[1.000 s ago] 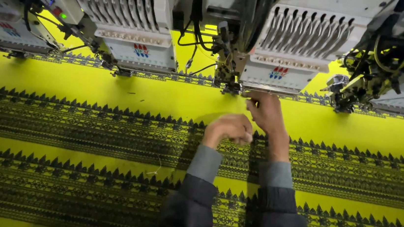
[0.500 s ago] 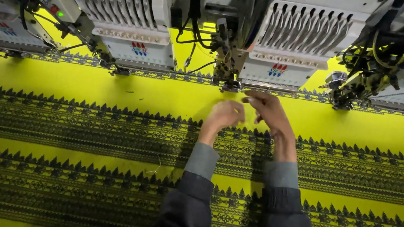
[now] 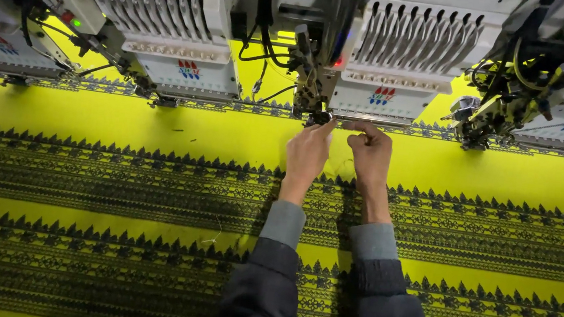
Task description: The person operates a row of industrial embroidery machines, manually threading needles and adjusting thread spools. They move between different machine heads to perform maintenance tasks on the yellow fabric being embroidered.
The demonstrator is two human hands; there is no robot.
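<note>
- The left hand reaches up to centre frame, its fingertips touching the needle assembly that hangs between two white embroidery heads; the fingers are drawn together at the tip, but whether they pinch anything is too small to tell.
- The right hand sits just beside it, to the right, fingers curled into a loose fist right under the lower edge of the white embroidery head in the upper middle right; I cannot tell whether a thread is caught inside.
- The needle assembly lies just above and slightly left of both hands, at the top of the left hand's fingertips.
- Both hands hover over the yellow fabric, which spans the whole frame, with dark patterned embroidery bands running across the middle and bottom.
- Another white embroidery head stands upper left, with a green indicator light beside it.
- Grey cuffs and dark sleeves enter from the bottom centre.
</note>
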